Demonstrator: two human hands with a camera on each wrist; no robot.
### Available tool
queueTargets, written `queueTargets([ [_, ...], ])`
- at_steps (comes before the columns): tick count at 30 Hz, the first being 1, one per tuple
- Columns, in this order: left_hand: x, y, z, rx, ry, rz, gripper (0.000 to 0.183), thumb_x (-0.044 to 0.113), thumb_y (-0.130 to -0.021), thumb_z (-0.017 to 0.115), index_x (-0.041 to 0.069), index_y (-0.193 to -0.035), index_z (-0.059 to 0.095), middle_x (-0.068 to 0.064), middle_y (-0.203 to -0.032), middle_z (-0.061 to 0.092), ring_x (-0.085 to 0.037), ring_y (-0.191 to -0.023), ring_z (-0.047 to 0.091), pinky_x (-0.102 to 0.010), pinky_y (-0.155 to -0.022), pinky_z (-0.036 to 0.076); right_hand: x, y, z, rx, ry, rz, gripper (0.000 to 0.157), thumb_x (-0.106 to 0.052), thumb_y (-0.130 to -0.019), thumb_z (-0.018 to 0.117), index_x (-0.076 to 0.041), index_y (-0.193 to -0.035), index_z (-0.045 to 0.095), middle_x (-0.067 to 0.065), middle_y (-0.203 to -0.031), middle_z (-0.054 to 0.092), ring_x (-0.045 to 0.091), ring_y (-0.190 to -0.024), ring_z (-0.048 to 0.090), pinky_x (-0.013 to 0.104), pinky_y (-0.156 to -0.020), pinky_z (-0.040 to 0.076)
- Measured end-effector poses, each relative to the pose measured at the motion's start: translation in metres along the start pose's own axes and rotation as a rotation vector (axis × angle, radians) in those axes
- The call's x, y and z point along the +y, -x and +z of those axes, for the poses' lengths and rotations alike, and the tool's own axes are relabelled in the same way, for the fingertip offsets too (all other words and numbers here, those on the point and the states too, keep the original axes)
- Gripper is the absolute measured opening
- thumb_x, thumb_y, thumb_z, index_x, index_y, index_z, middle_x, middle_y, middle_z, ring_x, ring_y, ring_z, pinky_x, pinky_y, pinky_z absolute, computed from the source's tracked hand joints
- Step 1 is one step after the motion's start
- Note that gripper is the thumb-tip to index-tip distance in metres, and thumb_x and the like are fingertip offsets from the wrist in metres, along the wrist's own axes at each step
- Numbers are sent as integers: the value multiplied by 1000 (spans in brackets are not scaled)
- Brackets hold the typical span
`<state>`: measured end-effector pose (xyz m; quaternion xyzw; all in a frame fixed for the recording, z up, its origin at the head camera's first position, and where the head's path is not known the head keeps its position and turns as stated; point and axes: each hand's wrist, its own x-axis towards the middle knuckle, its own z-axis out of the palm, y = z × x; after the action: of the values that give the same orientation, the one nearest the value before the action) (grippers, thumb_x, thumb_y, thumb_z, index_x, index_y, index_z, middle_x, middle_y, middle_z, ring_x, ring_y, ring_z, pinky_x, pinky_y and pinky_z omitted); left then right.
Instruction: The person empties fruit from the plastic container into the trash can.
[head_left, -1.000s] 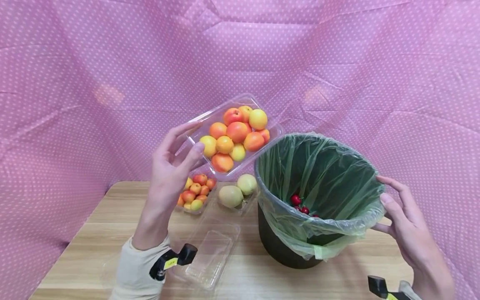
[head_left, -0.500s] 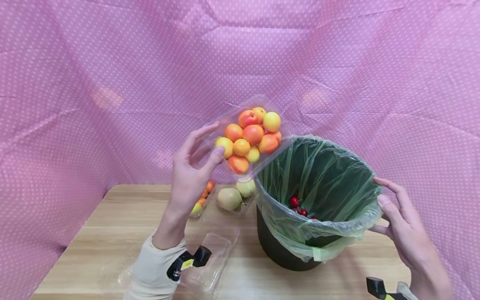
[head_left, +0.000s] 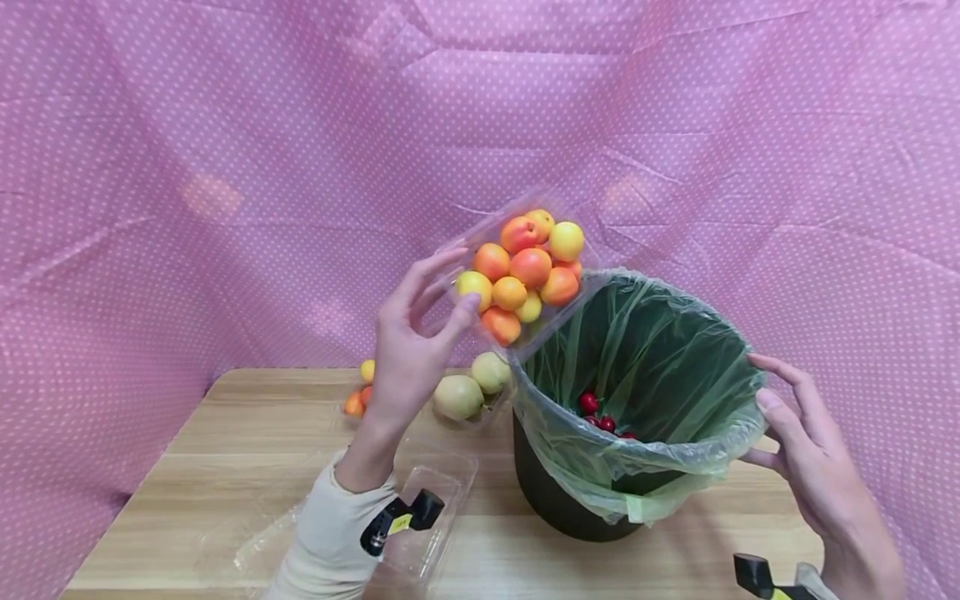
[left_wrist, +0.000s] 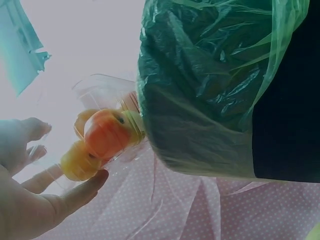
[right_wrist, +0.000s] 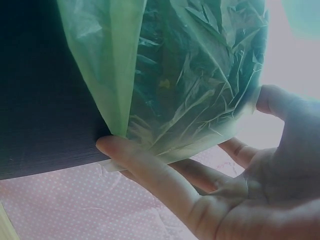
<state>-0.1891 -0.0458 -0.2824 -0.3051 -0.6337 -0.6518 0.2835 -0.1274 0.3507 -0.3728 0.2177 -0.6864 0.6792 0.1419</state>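
My left hand holds a clear plastic box by its left end, thumb on the near side. Piled inside are several orange-red and yellow fruits that look like apricots or plums. The box is tilted, its lower right edge at the left rim of a black bin lined with a green plastic bag. A few cherries lie in the bag. My right hand rests against the bin's right side, its fingers spread and fairly straight on the bagged rim, as the right wrist view shows.
Behind the left wrist stands another box of small fruits, partly hidden. Two pale green fruits sit in a clear tray left of the bin. Clear plastic packaging lies on the wooden table. A pink dotted cloth hangs behind.
My left hand has carried the fruit box rightward to the bin's rim, its wrist passing across the small-fruit box. The right hand and the bin have hardly moved.
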Motion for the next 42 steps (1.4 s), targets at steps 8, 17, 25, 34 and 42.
queueTargets([
  [8,9,-1,14,-6,-34,40,42,-5,-93,71,-1,-134,62,-5,-149,57,-29,-134,56,-40,-90,60,0,0,-1,-1,10,0,47,-1,-110,30,-8,-157,29,6,-130,65,17,-107,71,33,-72,64],
  [17,9,0,23,-8,-107,129,39,-4,-92,72,-3,-131,64,-8,-148,58,-23,-134,56,-39,-89,60,1,1,-2,-6,5,0,47,-1,-110,30,-8,-157,29,6,-128,66,18,-105,71,33,-72,64],
  [25,-6,-2,25,-28,-119,178,39,2,-94,73,2,-133,64,-2,-149,57,-20,-136,54,-38,-89,61,2,0,-2,-1,17,-4,47,-1,-110,30,-8,-157,29,5,-129,65,17,-106,71,33,-72,64],
  [34,-10,-4,29,-36,-143,214,40,1,-94,73,0,-132,64,-6,-148,57,-20,-138,52,-37,-97,58,2,1,-2,4,4,0,47,0,-110,30,-8,-157,30,5,-128,66,17,-105,71,33,-71,64],
  [42,-12,-8,31,-67,-133,314,40,-5,-91,74,-4,-130,64,-14,-148,56,-28,-137,53,-39,-100,56,2,-1,-2,5,12,2,48,0,-110,30,-8,-157,29,6,-129,65,17,-106,71,33,-71,65],
])
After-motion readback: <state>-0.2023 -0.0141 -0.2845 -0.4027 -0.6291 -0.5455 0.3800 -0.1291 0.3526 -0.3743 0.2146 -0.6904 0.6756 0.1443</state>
